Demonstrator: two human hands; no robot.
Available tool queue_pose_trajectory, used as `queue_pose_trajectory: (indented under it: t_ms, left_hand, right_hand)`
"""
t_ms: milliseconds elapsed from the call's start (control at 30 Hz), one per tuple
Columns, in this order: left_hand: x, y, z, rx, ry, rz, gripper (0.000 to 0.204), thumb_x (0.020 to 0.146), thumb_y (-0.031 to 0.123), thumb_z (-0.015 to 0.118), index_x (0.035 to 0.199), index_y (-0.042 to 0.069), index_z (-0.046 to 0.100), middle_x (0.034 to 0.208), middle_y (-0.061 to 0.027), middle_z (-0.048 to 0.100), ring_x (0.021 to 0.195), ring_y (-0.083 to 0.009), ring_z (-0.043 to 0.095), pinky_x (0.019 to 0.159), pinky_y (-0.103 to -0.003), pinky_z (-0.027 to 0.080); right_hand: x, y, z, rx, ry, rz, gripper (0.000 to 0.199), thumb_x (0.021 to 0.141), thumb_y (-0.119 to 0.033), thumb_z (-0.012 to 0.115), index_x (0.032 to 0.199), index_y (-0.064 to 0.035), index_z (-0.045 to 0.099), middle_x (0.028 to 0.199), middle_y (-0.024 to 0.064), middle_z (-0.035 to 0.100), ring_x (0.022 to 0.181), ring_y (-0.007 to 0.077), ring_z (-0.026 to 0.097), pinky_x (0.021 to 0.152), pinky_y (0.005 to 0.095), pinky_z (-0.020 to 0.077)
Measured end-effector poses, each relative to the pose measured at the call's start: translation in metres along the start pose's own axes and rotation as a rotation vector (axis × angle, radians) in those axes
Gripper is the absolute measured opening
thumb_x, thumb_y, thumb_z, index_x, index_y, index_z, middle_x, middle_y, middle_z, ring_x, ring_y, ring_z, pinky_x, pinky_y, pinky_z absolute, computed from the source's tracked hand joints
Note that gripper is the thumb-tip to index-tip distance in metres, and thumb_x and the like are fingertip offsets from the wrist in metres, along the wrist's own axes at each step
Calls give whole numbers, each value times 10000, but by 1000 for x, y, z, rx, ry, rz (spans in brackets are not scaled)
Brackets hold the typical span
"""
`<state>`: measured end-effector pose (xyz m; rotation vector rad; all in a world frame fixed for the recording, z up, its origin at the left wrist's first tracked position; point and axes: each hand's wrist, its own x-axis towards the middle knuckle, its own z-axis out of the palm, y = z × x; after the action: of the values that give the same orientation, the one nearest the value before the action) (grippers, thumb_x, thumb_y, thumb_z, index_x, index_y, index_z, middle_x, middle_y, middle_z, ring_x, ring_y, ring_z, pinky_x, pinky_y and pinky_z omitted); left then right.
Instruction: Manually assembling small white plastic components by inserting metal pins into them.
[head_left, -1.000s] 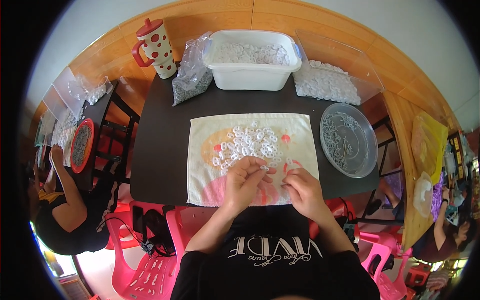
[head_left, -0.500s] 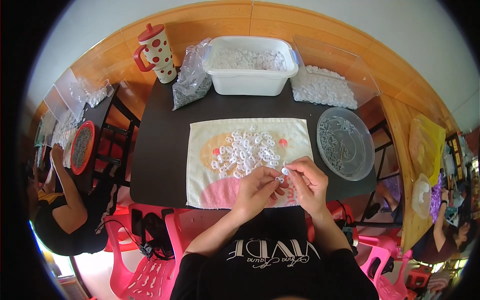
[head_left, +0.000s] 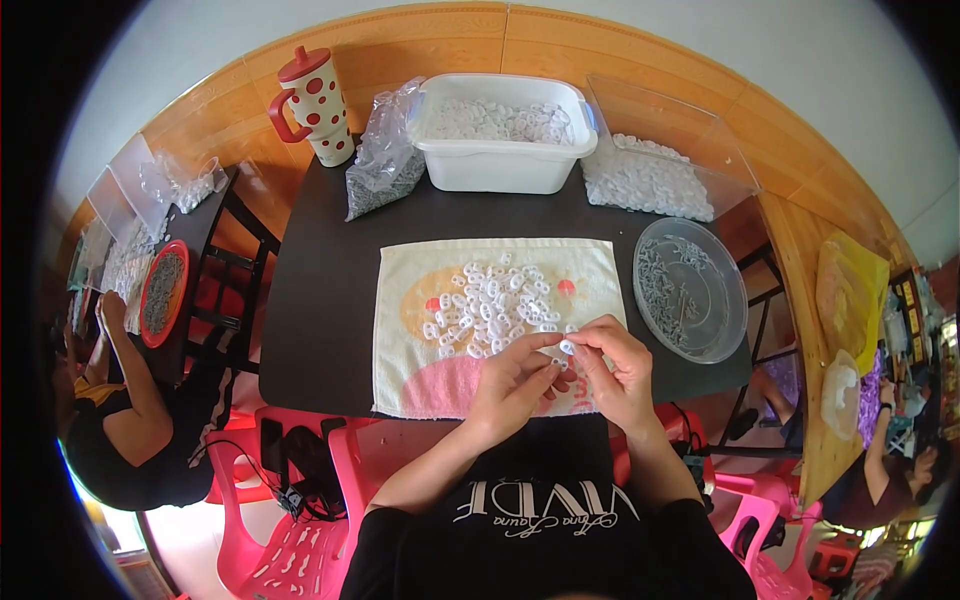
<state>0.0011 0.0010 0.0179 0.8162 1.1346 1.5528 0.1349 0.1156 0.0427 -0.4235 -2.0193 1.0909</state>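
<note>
Pinches between thumb and forefinger of the right hand (head_left: 618, 375) a small white rounded plastic piece (head_left: 567, 347). Grasps in the left hand (head_left: 512, 388), just beside and slightly nearer the body, a second small white plastic piece (head_left: 560, 363), mostly covered by the fingers. Holds both sets of fingertips close together, too close to tell whether touching. Shows only a pale patch of each piece; cannot make out either long axis or pointing direction behind the fingers.

Has just ahead and left of the fingertips a loose heap of small white oval two-holed plastic pieces (head_left: 495, 305), long axes lying in mixed directions. Has beneath hands and heap a cream rectangular cloth towel (head_left: 400, 270) printed in orange and pink, near edge running close along the near edge of a dark brown tabletop (head_left: 320, 300).

Leaves a broad stretch of tabletop left of the hands, beyond the towel, and only a narrow strip right of them before a round clear plastic tray (head_left: 716, 305) with small grey pieces (head_left: 660, 290). Meets farthest ahead a white rectangular plastic tub (head_left: 500, 172), flanked by a clear bag of grey pieces (head_left: 385, 185) leftward and a bag of white pieces (head_left: 650, 180) rightward.
</note>
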Motion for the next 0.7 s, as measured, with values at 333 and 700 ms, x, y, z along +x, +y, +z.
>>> queue_pose_trajectory:
  t_ms: [333,700]
  left_hand:
    - [1,-3,1,27,26,25,347,996,-32,529,1343,-25,527,893,-89,707,757,-110,667,689,-235,547]
    - [1,-3,2,52,17,35,341,1001,-15,540,1342,-26,538,908,-83,706,754,-94,652,672,-222,537]
  right_hand:
    - [-3,2,1,93,-93,62,174,876,121,607,1017,59,690,891,94,641,755,121,592,665,234,458]
    - [-6,4,1,212,-87,128,147,905,103,607,1029,52,669,911,78,618,766,111,590,664,222,474]
